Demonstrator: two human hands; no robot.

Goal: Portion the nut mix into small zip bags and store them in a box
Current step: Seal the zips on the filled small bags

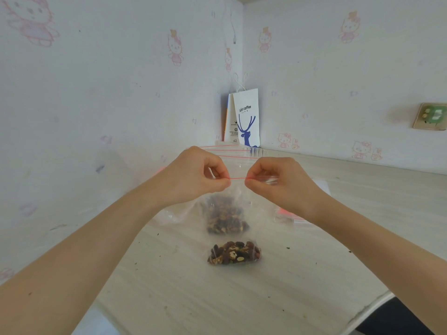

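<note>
Hands (198,177) (280,182) pinching red-sealed clear zip bag (238,193), mixed nuts (225,216) inside

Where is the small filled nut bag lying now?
Head view: the small filled bag lies on the table at centre, just nearer the person than the held bag.

2 forearms show, both bare along their whole visible length: the left forearm (96,238) comes in from 7 o'clock, the right forearm (362,238) from 5 o'clock. The left hand (193,175) and right hand (283,182) are bare as well, with slim fingers. In the 5 o'clock corner sits a patch of dark cloth (396,317), blue-black and plain; whether it is the person's clothing cannot be told.
</note>
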